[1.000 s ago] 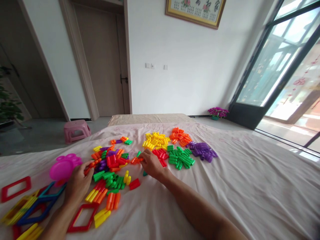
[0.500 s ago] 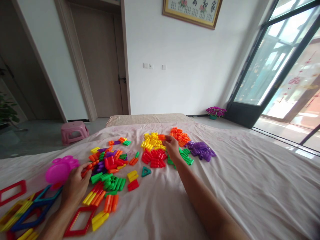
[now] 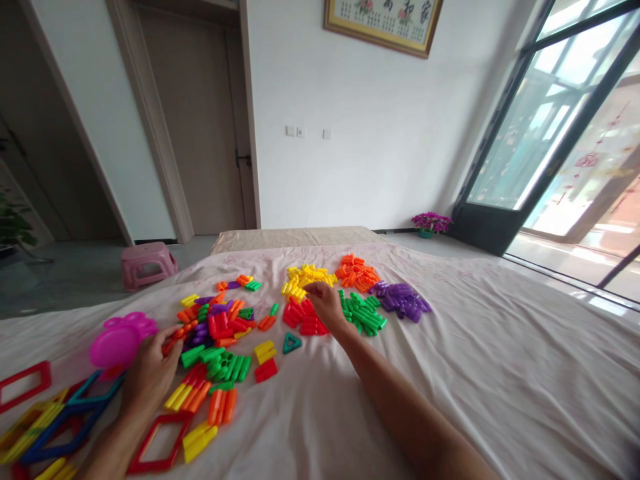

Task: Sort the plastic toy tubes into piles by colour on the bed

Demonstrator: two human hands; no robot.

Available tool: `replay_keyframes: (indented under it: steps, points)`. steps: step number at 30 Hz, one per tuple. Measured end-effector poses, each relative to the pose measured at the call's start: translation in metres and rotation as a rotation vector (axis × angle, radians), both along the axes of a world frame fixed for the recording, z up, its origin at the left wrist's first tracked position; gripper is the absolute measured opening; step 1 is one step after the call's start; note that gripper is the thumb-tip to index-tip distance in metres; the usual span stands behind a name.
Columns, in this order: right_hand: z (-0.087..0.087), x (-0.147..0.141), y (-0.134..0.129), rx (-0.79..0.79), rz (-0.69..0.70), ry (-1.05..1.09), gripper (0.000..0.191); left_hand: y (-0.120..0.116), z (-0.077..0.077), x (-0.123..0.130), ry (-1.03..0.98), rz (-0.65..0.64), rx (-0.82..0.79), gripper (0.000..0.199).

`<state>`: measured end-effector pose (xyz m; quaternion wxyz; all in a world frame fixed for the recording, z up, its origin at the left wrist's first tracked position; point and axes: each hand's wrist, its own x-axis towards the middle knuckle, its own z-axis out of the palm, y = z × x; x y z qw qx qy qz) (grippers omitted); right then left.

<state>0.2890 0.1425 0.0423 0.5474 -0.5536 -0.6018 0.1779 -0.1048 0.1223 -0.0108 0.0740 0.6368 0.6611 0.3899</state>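
Observation:
At the left of a mixed heap of plastic tube-shaped building pieces (image 3: 227, 327), my left hand (image 3: 153, 367) has its fingers closed on an orange building piece (image 3: 173, 345). My right hand (image 3: 325, 303) is over the sorted piles, fingertips bent together at the front of the yellow pile (image 3: 307, 275); what they hold, if anything, is hidden. Beneath and beside it lies the red pile (image 3: 303, 317), partly covered. The green pile (image 3: 364, 313) is just right of the wrist. Farther right are the orange pile (image 3: 357, 273) and the purple pile (image 3: 404, 302).
A teal triangle (image 3: 291, 343) lies near yellow pieces (image 3: 265, 351) and a red piece (image 3: 266, 371). A pink paw-shaped dish (image 3: 115, 341), a red frame (image 3: 163, 443) and blue frames (image 3: 65, 433) are at left. Beyond the cloth stands a pink stool (image 3: 149, 265).
My right hand has moved left and slightly nearer, from between the yellow and orange piles. The orange piece at its fingertips no longer shows there. My left hand stays put.

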Motion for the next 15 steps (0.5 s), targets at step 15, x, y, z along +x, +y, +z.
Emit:
replay_keyframes:
  steps: [15]
  points:
    - [0.007,-0.049,-0.056,-0.039,0.528,-0.708,0.027,-0.001,0.000,0.002,-0.003,0.010,0.021,0.040]
